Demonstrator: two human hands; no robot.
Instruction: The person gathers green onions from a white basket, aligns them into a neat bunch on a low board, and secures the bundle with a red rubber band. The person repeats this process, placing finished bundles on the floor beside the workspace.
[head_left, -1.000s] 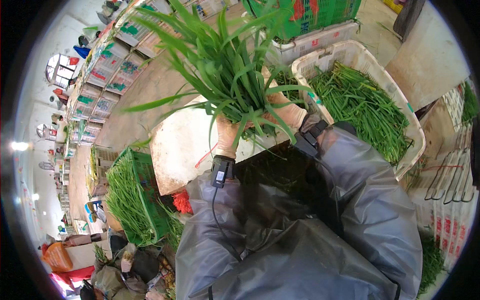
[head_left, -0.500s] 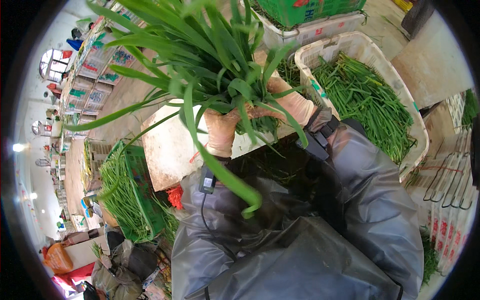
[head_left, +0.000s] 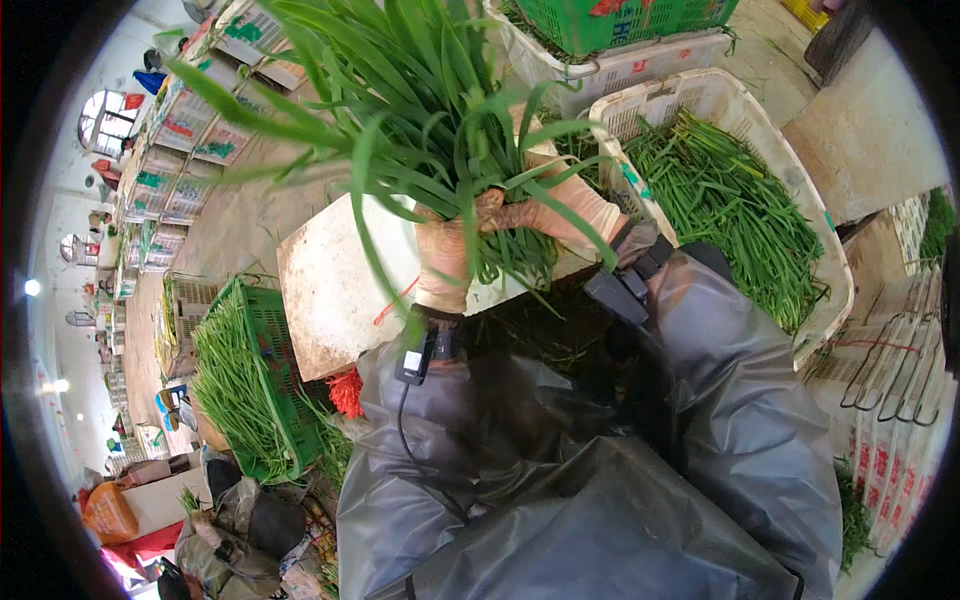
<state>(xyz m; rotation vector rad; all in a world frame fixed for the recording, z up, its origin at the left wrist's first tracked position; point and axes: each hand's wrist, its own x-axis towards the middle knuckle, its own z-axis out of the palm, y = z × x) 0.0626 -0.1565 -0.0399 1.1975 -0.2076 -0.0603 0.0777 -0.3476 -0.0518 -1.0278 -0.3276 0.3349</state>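
Head view: left hand and right hand both grasp one bunch of long green leaves over the white counter, fingers partly hidden by foliage. Leaves fan out beyond the counter's far edge; contact between bunch base and counter: cannot tell. Right of counter: white crate of cut greens. Left of counter: green crate, also filled. Red strands at counter's near-left corner.

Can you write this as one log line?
left hand: gripping green bunch | right hand: gripping same bunch | nearby: white board, white crate of greens
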